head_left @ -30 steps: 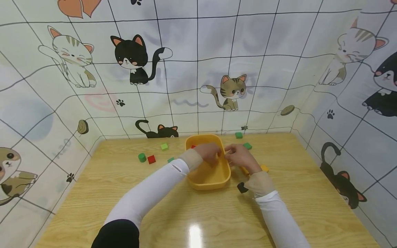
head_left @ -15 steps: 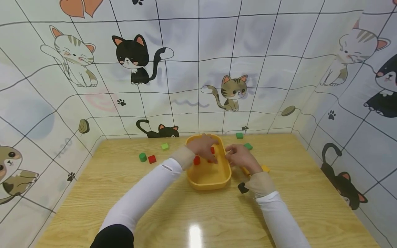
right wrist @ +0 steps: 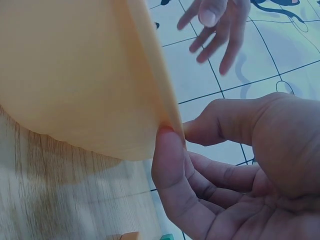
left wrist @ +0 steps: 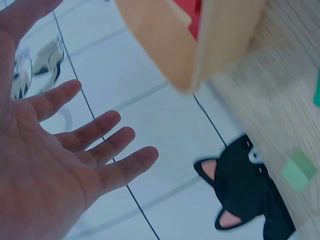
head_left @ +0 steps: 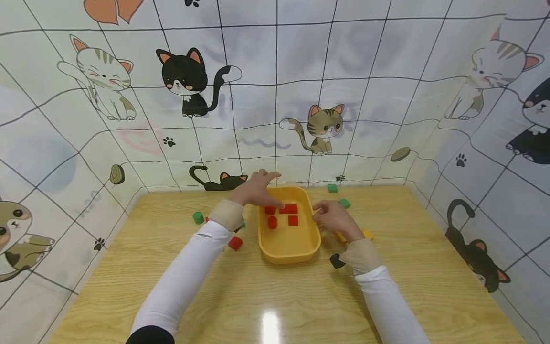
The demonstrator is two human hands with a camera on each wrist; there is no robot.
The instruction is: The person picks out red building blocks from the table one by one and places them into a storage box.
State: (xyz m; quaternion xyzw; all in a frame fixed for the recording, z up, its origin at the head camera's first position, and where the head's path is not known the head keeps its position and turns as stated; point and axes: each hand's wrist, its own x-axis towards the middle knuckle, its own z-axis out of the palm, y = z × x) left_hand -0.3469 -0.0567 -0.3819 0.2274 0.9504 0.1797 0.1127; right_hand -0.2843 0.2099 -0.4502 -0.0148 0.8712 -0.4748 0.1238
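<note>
Left hand (head_left: 254, 190) leftward; right wrist view: tray (right wrist: 156, 65) pinched.

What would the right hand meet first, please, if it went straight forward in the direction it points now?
Most likely the side of the yellow tray: the right hand pinches its rim. What would follow beyond is unclear in depth.

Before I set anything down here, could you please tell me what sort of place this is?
Probably a screened-off indoor tabletop workspace or play corner: a wooden table, cat-print sheeting around its back and sides, and a yellow bin holding red blocks.
</note>
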